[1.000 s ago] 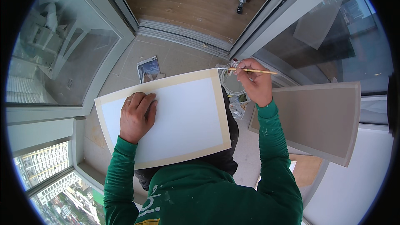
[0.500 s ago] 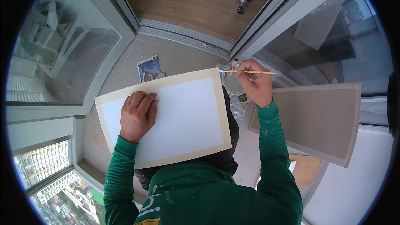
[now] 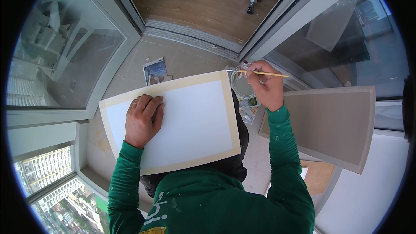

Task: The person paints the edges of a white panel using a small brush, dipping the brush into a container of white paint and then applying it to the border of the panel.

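Observation:
A white rectangular panel (image 3: 195,123) with a cream border strip all round lies across my lap, tilted a little. My left hand (image 3: 145,121) rests on its left part, palm down, with slightly bent fingers and nothing held. Between thumb and fingers, my right hand (image 3: 266,86) pinches a thin paintbrush (image 3: 273,74) with a yellowish wooden handle. The brush points left, its pale tip at the panel's far right corner. Beyond the brush, partly behind my right hand, sits a round clear container (image 3: 239,87) on the floor.
A greyish-beige bordered panel (image 3: 327,125) leans to my right. Printed paper (image 3: 156,70) lies on the tiled floor beyond my panel. Glass doors (image 3: 69,56) stand on both sides of a metal sill track (image 3: 190,41). A brown board (image 3: 318,175) lies at lower right.
The paintbrush tip has shifted slightly up along the panel's far right corner, and the handle slants a little more. My left hand and the panel keep their places.

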A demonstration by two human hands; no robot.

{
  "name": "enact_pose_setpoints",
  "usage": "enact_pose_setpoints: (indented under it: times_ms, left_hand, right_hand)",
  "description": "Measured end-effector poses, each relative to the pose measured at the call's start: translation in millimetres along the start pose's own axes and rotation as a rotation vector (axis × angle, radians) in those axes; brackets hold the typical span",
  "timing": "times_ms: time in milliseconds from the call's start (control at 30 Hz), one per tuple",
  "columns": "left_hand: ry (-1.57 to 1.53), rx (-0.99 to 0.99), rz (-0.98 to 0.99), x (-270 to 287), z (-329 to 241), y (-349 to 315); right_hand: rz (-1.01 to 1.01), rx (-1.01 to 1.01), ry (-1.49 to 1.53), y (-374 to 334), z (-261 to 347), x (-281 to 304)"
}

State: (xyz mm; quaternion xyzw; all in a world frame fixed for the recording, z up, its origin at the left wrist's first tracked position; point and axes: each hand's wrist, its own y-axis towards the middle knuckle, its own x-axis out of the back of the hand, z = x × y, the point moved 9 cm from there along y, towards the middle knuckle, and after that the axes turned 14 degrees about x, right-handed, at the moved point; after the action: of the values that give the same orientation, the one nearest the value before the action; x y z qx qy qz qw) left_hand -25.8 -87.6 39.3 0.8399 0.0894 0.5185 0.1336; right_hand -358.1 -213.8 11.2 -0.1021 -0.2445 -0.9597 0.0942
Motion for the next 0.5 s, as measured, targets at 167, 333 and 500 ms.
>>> enact_pose_setpoints:
  times_ms: [167, 333, 500]
  left_hand:
    - [0.007, -0.004, -0.002, -1.0, 0.7, -0.5]
    - [0.012, -0.005, -0.004, -0.6, 0.0, -0.4]
    - [0.016, -0.005, -0.003, -1.4, 0.8, -1.1]
  right_hand:
    - [0.013, -0.022, 0.003, -2.8, -3.7, -1.7]
    - [0.039, -0.023, -0.010, -5.7, -2.4, -1.5]
    - [0.060, -0.001, 0.000, -8.2, 2.8, -0.6]
